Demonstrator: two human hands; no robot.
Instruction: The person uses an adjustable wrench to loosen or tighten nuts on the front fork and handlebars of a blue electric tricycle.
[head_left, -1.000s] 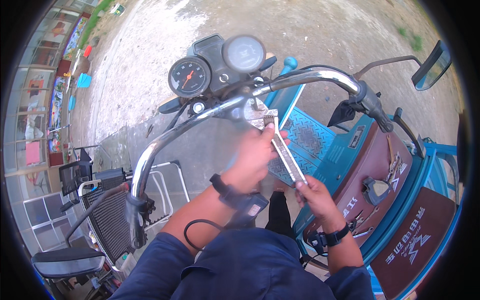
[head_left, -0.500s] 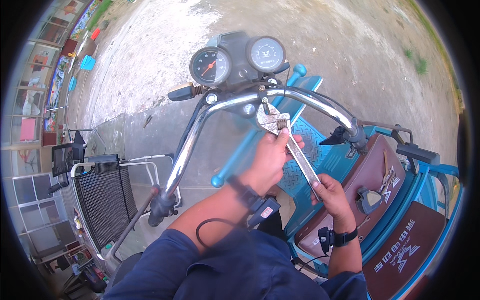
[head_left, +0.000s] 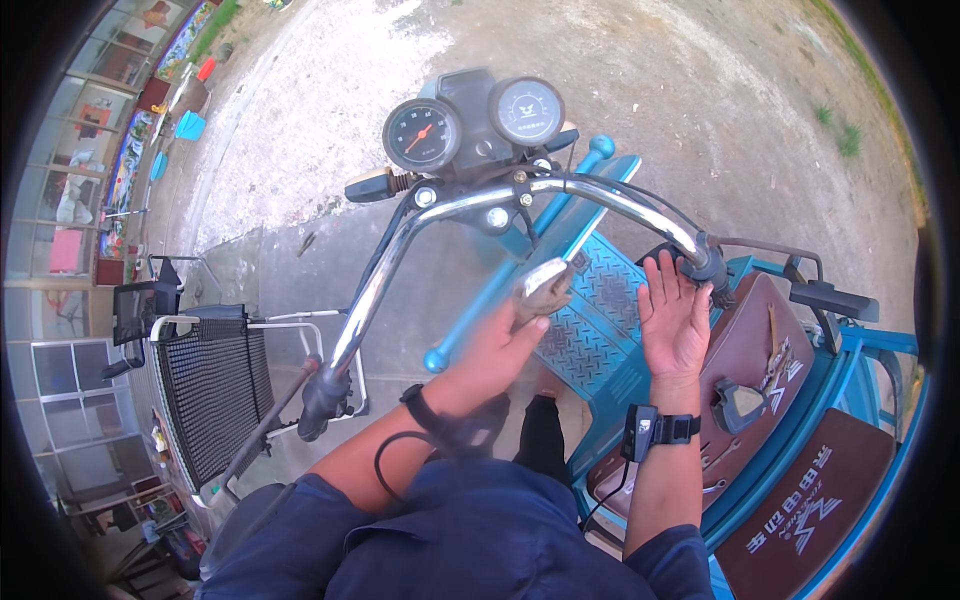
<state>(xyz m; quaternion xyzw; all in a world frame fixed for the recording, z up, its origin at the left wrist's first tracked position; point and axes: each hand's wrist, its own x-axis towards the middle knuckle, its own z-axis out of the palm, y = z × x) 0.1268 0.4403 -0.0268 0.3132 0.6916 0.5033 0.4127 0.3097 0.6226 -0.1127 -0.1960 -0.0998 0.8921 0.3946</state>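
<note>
The left hand [head_left: 505,352] has its fingers closed around a silver wrench [head_left: 543,278]. The hand and the wrench are blurry, so I cannot tell just how each finger sits. The wrench is below the middle of the shiny handlebar [head_left: 384,270] and does not look like it touches it. Behind it is the blue bumpy floor plate [head_left: 580,350] of the bike.

The right hand [head_left: 676,335] holds nothing. Its fingers are open and point up, and the palm faces up to the camera. It is right by the black right grip [head_left: 707,262], but I cannot tell if they touch. Each wrist has a black band on it.

Two round dials [head_left: 422,133] sit at the top, past the bar. On the right is a dark red seat [head_left: 738,342]. Some spanners [head_left: 773,345] and a gray and black thing [head_left: 742,402] lie on it. A chair with a black net back [head_left: 215,385] stands over on the left, well apart from the hands
</note>
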